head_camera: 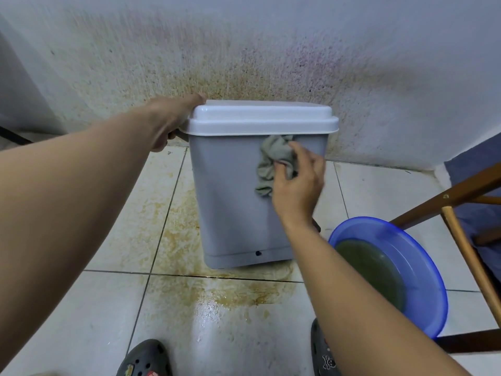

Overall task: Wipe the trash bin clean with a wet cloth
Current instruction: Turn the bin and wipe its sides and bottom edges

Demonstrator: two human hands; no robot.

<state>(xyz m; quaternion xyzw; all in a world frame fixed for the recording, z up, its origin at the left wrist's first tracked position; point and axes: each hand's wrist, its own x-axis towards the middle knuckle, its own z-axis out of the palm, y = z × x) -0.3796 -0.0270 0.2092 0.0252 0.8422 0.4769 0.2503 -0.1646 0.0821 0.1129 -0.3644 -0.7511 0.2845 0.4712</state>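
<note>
Left hand [168, 118] gripping, arm outstretched, right hand [298, 185] pinching, fingers [303, 151] curled

head-worn view, angled down, close range

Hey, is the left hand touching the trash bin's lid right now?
Touching. The head view shows the left hand gripping the lid at its left edge.

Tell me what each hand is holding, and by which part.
The left hand grips the trash bin by the left end of its lid. The right hand pinches the grey cloth at its bunched middle, against the bin's front.
</note>
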